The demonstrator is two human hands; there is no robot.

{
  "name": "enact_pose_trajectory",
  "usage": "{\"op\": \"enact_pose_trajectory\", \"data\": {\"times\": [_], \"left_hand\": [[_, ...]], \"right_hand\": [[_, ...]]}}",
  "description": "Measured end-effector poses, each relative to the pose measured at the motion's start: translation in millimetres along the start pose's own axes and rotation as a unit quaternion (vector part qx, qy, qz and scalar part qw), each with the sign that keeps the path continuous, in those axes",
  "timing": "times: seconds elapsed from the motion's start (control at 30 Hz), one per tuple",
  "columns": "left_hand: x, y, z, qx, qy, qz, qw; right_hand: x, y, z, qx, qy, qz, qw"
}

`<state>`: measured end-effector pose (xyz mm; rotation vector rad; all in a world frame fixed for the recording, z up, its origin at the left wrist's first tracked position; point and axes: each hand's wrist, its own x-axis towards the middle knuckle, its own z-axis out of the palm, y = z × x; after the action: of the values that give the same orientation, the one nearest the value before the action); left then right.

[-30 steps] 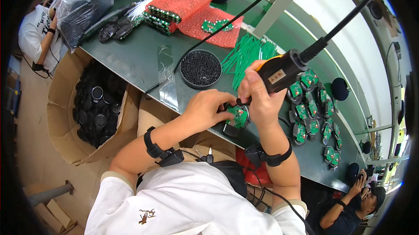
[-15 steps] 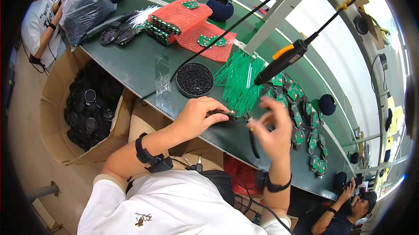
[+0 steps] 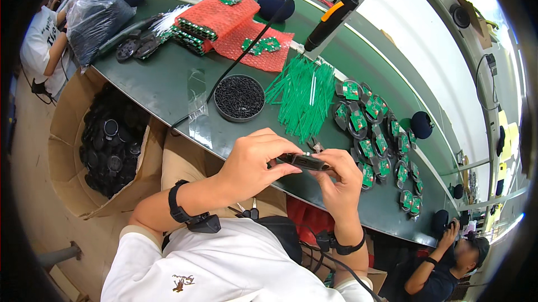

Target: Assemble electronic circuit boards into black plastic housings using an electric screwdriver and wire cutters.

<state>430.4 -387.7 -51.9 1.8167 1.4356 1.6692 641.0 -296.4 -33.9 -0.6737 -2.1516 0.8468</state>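
Both my hands meet above the near edge of the bench, gripping a small black plastic housing (image 3: 305, 160) seen edge-on. My left hand (image 3: 259, 159) pinches its left end between thumb and fingers. On the other end, my right hand (image 3: 340, 181) is closed with the thumb below and fingers on top. Just beyond lie the metal jaws of pliers (image 3: 315, 145), their handles hidden behind my right hand. Past them spreads a heap of thin green strips (image 3: 302, 97). A round dish (image 3: 240, 112) of tiny black pieces, apparently screws, stands left of it.
A black electric screwdriver (image 3: 332, 21) hangs over the bench. Black housings with green circuit boards (image 3: 380, 142) crowd the right. Red bubble wrap (image 3: 224, 19) with stacked boards lies at the back. A carton (image 3: 67, 150) of black parts stands left. Two people sit nearby.
My right hand, apart and blurred before, has closed on the housing's right end. My left hand keeps its hold. The hanging screwdriver now appears higher and farther left as the view has shifted.
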Motion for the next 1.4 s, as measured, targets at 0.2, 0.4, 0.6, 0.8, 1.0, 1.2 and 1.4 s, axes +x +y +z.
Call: {"op": "enact_pose_trajectory", "data": {"times": [0.2, 0.4, 0.6, 0.8, 1.0, 1.2, 1.4], "left_hand": [[0, -1, -1, 0.000, -0.005, -0.018, 1.000], [9, 0, -3, -0.018, -0.016, 0.008, 1.000], [-8, -26, -6, 0.054, -0.046, -0.056, 0.996], [-15, -45, 9, 0.198, -0.022, -0.015, 0.980], [-16, -43, 16, 0.256, -0.006, 0.024, 0.966], [-10, -46, 24, 0.258, -0.005, 0.033, 0.965], [-16, -44, 13, 0.286, 0.003, 0.019, 0.958]], "right_hand": [[1, 3, 2, 0.000, -0.004, -0.001, 1.000], [7, -2, -15, -0.041, 0.002, -0.021, 0.999], [4, 12, -125, -0.021, 0.228, 0.105, 0.968], [18, 87, -240, -0.096, 0.299, 0.159, 0.936], [13, 153, -304, -0.192, 0.336, 0.231, 0.893], [-46, 241, -393, -0.611, 0.263, 0.198, 0.720], [-82, 265, -425, -0.642, 0.196, 0.453, 0.587]]}}
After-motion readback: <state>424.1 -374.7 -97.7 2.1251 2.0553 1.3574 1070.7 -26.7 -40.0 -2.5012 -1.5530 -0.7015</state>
